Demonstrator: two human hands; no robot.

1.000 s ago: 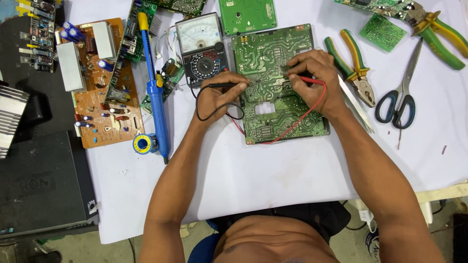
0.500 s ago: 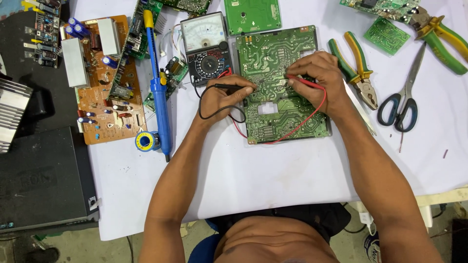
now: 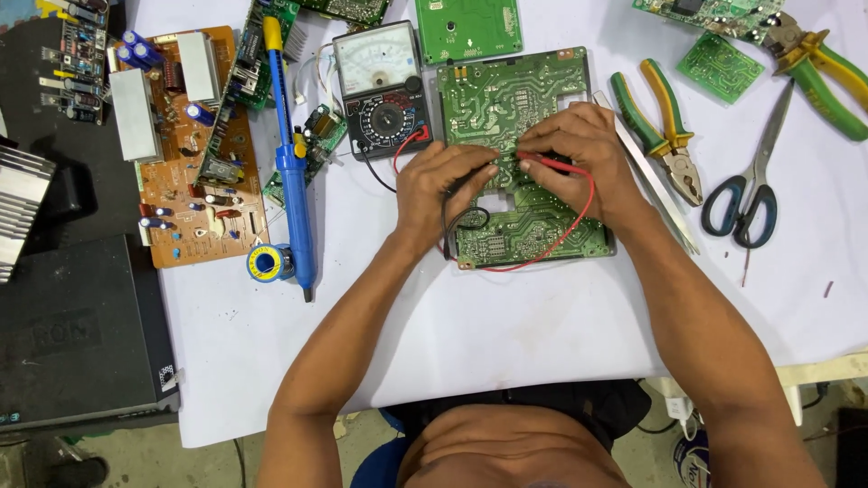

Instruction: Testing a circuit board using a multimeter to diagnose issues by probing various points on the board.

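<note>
Both hands are working mid-board: my right hand [image 3: 579, 158] is pinching the red probe [image 3: 542, 164], tip pointing to 9 o'clock; my left hand [image 3: 443, 185] is closed on the black probe [image 3: 466, 181], facing 3. Large green circuit board [image 3: 524, 154] is lying flat beneath, long axis 12-to-6, analog meter w/ black dial [image 3: 382, 90] at its 9.

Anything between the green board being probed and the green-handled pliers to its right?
Head view: only thin metal tweezers lie slanted on the white table cover between the green board and the pliers.
</note>
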